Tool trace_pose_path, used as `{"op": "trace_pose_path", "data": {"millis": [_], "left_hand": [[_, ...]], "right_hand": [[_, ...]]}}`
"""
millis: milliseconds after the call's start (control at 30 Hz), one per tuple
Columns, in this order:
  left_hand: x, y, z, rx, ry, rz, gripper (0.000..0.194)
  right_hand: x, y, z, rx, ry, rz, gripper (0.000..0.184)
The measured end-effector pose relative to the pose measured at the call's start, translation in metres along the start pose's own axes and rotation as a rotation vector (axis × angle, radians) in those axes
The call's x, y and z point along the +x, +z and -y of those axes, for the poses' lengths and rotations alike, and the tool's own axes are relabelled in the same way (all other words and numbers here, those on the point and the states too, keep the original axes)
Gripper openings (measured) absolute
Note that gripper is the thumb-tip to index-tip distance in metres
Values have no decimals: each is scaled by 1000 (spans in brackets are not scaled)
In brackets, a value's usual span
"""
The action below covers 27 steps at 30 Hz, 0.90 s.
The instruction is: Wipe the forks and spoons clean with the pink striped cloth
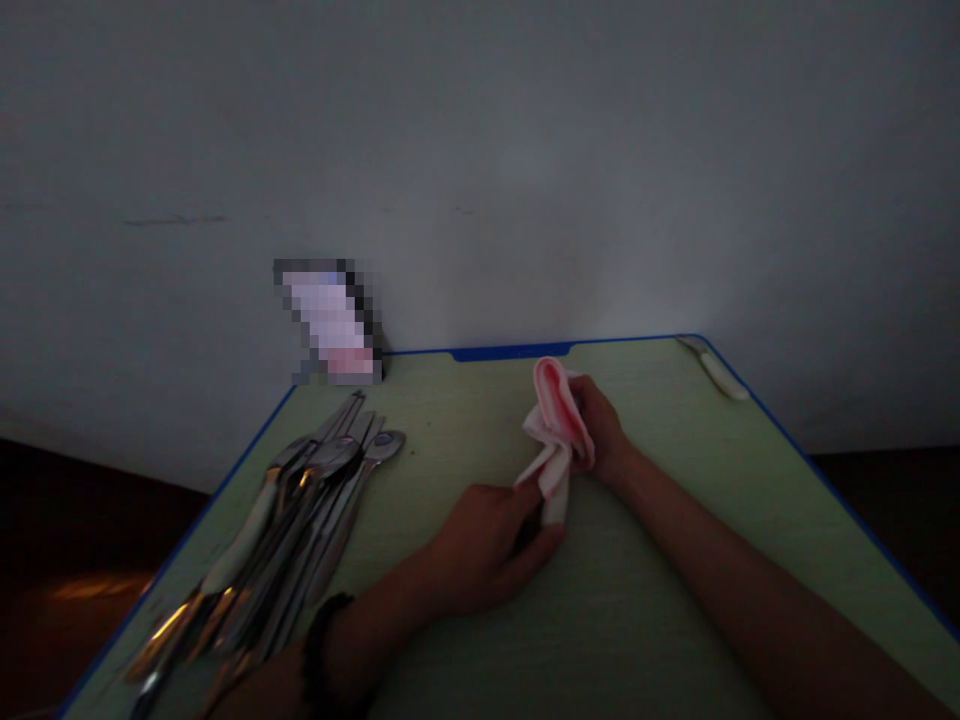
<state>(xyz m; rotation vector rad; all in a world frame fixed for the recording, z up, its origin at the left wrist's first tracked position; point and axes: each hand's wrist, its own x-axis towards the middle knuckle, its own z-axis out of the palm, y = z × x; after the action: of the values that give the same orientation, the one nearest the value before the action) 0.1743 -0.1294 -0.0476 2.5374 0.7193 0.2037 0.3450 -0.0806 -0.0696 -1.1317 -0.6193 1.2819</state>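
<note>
A pink and white cloth (pixel 555 400), folded and bunched, is held above the table. My right hand (pixel 600 425) grips it from the right, with its fingers mostly behind the folds. From the left, my left hand (pixel 491 545) closes round a pale, handle-like piece (pixel 555 508) sticking out below the cloth; I cannot tell whether this is a utensil's handle or part of the cloth. The left fingertips touch the cloth's lower folds. Whatever lies inside the cloth is hidden.
A pile of spoons and other cutlery (pixel 300 520) lies on the left of the pale green, blue-edged table (pixel 637 620). At the far right corner lies a fork with a cream handle (pixel 724 377). A blurred-out phone-like device (pixel 330 320) leans against the wall (pixel 510 180).
</note>
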Motion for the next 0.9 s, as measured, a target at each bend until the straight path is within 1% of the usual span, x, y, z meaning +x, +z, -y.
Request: {"op": "trace_pose_path", "data": {"millis": [100, 200, 367, 433, 500, 567, 633, 700, 800, 900], "left_hand": [[0, 0, 0, 8, -7, 2, 17], [0, 1, 0, 0, -2, -3, 17], [0, 2, 2, -20, -20, -6, 19], [0, 2, 2, -42, -27, 3, 20], [0, 2, 2, -68, -43, -7, 20], [0, 1, 2, -110, -65, -29, 21], [1, 1, 2, -163, -107, -50, 22], [1, 2, 3, -210, -172, -71, 24], [2, 5, 5, -276, -263, -149, 26], [4, 7, 6, -345, -301, -230, 28]], "right_hand": [[-3, 4, 3, 98, 76, -95, 16], [-4, 4, 3, 90, 69, -83, 14], [-5, 3, 2, -30, -8, -67, 14], [-6, 3, 2, -113, -63, -36, 15], [-6, 3, 1, -172, -103, 28, 18], [-6, 3, -1, -162, -84, 116, 24], [-6, 3, -3, -120, -35, 184, 30], [-5, 2, -4, -75, -3, 206, 32], [-3, 1, -4, 24, 24, 196, 33], [-2, 0, -2, 89, 52, 205, 33]]}}
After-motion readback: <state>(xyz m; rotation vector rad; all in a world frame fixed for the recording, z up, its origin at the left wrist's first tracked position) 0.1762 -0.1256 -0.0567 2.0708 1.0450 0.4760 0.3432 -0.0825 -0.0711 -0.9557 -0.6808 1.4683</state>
